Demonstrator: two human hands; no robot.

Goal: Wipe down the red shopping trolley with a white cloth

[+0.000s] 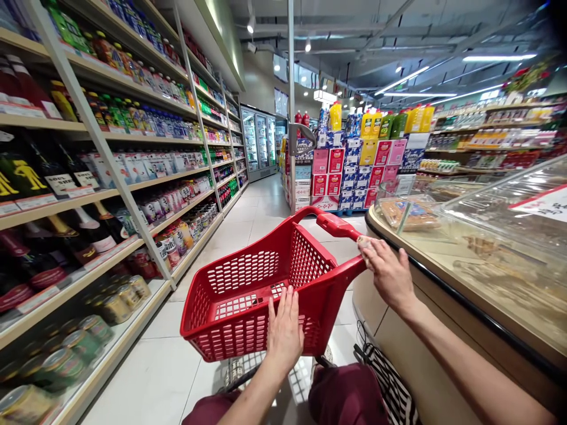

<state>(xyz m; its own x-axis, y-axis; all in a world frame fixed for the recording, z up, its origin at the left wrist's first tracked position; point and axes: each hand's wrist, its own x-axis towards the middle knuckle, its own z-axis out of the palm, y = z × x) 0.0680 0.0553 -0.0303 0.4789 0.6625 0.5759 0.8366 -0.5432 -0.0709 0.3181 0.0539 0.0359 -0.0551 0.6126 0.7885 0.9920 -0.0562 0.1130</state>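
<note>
A red plastic shopping cart stands before me, its lattice basket holding nothing that I can see. My left hand lies on the near side of the basket, fingers stretched out over the rim. At the near end of the cart's red handle is my right hand, its fingers closed over the bar and the thumb raised. Something small and pale, like a bit of tissue or cloth, shows under the right fingertips; its kind is unclear.
Drink shelves line the left side of the aisle. Stacked cartons and juice bottles stand ahead beside a metal post. A curved display counter with clear covers borders the right. A striped bag is by my knee.
</note>
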